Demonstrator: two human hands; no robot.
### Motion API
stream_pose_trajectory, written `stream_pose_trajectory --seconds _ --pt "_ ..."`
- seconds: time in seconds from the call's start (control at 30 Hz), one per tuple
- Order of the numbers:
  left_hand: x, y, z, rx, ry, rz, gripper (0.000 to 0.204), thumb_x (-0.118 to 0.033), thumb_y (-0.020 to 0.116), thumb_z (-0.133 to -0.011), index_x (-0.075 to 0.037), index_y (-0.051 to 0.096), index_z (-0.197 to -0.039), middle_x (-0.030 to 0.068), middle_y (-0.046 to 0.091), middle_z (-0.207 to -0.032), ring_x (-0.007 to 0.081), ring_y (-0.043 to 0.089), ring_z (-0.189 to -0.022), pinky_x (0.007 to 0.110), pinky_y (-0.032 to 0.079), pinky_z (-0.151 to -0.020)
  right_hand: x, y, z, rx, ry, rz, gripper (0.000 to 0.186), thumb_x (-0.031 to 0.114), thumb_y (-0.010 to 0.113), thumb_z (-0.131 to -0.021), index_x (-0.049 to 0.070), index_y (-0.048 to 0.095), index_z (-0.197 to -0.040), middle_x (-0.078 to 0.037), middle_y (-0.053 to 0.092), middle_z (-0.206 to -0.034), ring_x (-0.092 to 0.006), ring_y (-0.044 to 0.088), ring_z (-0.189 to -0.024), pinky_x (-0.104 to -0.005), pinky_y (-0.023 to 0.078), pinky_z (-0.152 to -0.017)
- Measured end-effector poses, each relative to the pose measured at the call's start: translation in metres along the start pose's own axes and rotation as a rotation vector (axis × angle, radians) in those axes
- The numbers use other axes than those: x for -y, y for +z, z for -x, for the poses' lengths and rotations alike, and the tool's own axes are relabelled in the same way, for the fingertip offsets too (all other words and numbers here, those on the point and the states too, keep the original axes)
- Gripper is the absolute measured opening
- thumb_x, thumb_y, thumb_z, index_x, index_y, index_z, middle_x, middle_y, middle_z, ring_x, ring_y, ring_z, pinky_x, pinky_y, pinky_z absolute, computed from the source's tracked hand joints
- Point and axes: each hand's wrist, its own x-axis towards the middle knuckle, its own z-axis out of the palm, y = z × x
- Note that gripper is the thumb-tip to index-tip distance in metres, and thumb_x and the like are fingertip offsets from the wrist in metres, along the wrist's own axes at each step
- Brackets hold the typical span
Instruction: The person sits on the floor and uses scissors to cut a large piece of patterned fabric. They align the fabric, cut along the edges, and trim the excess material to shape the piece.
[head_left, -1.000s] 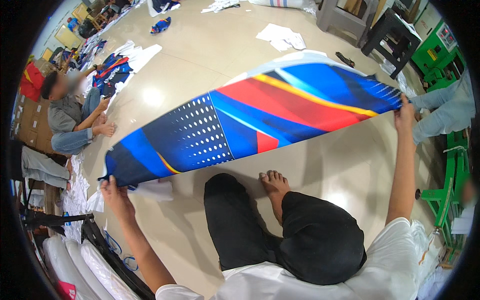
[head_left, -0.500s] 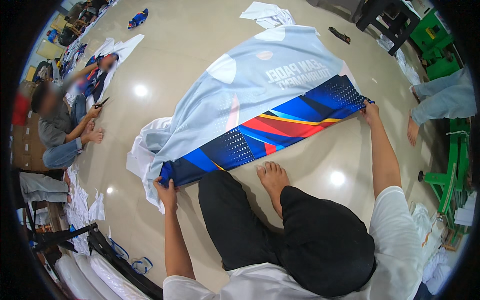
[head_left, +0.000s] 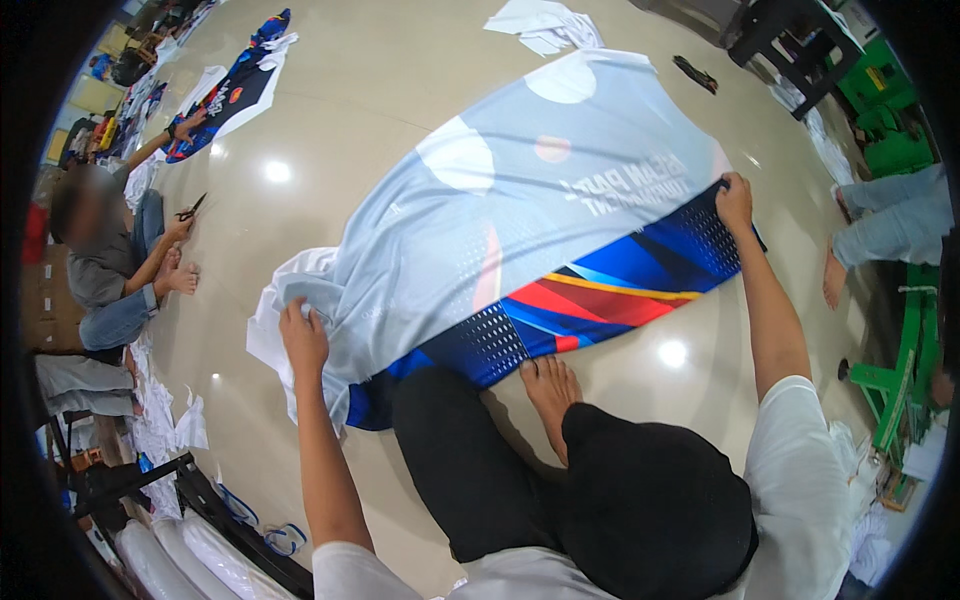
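Left hand: on the pale folds at the near-left end, fingers a little apart; whether they pinch cannot be told. Right hand: fingers curled, gripping the dark upper border of the band at its far-right end.

Printed cloth: one large piece, lying on the floor between and beyond the hands, pale reverse uppermost; blue, red and yellow band along the edge nearest the body.

Change: half a second ago the left hand held the band's dark corner; it now sits higher, on the pale folds. The pale layer covers more of the band's left end, so that end appears slack, with tension likely only at the right.

Edges: lower border passes close to the bare foot and under the black-trousered knee. White cloth lies just left of the left hand.

Room: floor tile runs leftward to a seated co-worker with scissors, rightward from the right hand to a standing person's feet.
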Motion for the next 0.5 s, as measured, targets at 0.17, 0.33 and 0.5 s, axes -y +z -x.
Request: stream_pose_trajectory --seconds 0.17,0.33,0.5 --pt "0.076 0.034 -0.098 0.052 0.010 -0.043 0.041 -0.010 0.063 -0.095 -0.004 0.059 -0.135 0.0260 0.062 -0.133 0.0439 0.056 -0.128 0.051 0.043 -0.112 0.147 0.073 -0.059 0.212 -0.157 -0.321 0.038 0.003 0.064 -0.092 0.006 0.063 -0.130 -0.023 0.060 -0.130 -0.0414 0.058 -0.123 -0.0452 0.048 -0.107" --pt "0.048 0.042 -0.102 0.260 0.131 -0.102 0.036 -0.024 0.075 -0.090 -0.010 0.065 -0.122 0.0192 0.066 -0.115 0.0422 0.060 -0.112 0.047 0.048 -0.100 0.196 0.116 -0.121 0.192 -0.367 -0.227 0.050 -0.001 0.061 -0.095 0.009 0.057 -0.144 -0.021 0.052 -0.147 -0.0404 0.058 -0.129 -0.0452 0.050 -0.109" --pt "0.094 0.003 -0.118 0.501 0.076 0.000 0.029 -0.023 0.075 -0.089 -0.007 0.066 -0.111 0.0155 0.067 -0.106 0.0403 0.061 -0.105 0.046 0.049 -0.095 0.282 0.152 -0.167 0.199 -0.537 -0.252 0.052 0.001 0.063 -0.094 0.011 0.057 -0.144 -0.020 0.048 -0.151 -0.0428 0.057 -0.130 -0.0490 0.049 -0.110"
